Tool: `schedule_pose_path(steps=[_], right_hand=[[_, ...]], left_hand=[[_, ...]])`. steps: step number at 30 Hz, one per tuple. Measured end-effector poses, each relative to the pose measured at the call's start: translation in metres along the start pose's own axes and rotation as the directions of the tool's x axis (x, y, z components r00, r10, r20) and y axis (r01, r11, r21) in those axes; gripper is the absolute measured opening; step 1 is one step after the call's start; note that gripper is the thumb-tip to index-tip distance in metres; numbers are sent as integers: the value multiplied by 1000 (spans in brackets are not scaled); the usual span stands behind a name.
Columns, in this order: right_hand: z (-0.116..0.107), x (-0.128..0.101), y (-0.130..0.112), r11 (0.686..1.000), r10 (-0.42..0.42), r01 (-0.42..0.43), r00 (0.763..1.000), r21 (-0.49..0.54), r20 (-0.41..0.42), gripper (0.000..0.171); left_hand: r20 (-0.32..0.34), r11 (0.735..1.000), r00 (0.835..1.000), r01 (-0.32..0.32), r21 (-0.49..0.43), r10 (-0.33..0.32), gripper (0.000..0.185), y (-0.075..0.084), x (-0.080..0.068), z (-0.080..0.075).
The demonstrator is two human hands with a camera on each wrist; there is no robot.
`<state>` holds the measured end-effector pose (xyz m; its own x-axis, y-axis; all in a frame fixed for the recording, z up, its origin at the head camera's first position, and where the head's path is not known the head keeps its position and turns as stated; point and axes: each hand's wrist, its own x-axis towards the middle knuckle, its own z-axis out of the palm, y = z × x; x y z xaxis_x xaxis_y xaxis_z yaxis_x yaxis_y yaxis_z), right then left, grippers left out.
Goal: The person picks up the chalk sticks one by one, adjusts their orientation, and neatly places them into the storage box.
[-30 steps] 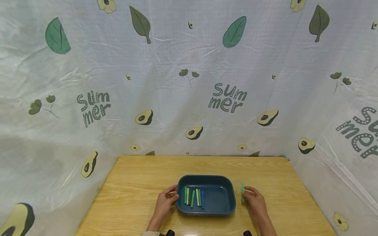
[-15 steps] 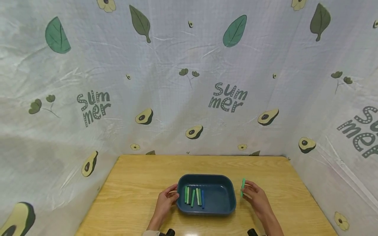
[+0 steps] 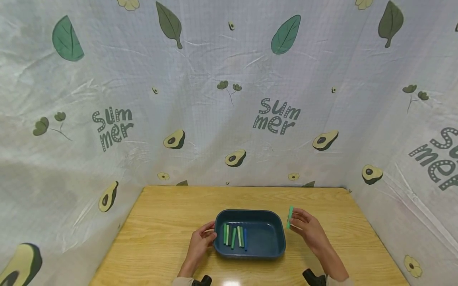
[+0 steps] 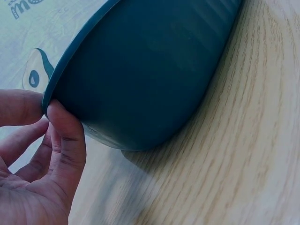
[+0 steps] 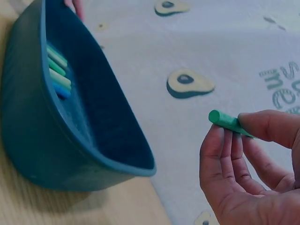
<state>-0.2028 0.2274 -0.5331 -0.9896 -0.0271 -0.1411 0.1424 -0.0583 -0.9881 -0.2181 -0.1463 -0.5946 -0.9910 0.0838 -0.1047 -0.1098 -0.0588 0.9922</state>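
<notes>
Pinching a green stick (image 3: 290, 217) between thumb and fingertips, my right hand (image 3: 307, 231) hung just right of the tray (image 3: 266, 250). My left hand (image 3: 199, 243) gripped the tray's left rim. The smooth, rounded dark-blue tray sat on the wood-grain tabletop (image 3: 161, 222), holding short green and blue sticks (image 3: 234, 236).

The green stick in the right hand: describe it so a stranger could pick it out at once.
Start at the wooden table and find the dark blue tray in its middle. Just off the tray's right edge, the right hand pinches a green stick above the table. It is the only stick outside the tray; the other sticks lie side by side inside.
</notes>
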Motion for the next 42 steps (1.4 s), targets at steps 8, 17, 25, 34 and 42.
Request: schedule_pose_path(steps=[8, 17, 25, 34, 42], right_hand=[[15, 3, -10, 1000, 6, -5, 998, -30, 57, 56], [34, 0, -20, 1000, 13, -14, 987, 4, 160, 48], [49, 2, -21, 996, 70, -82, 973, 47, 219, 43], [65, 15, -12, 994, 111, -111, 967, -11, 228, 50], [82, 27, 9, 991, 124, -110, 966, -76, 227, 45]], left_hand=[[1, 1000, 1000, -2, -3, 2, 48, 0, 0, 0], [-6, 1000, 1000, -17, -2, 17, 48, 1, 0, 1], [0, 1000, 1000, -28, 9, 28, 47, -1, 0, 1], [-1, 1000, 1000, -25, 3, 25, 47, -3, 1, 1], [-7, 1000, 1000, -17, 4, 17, 48, -1, 0, 1]])
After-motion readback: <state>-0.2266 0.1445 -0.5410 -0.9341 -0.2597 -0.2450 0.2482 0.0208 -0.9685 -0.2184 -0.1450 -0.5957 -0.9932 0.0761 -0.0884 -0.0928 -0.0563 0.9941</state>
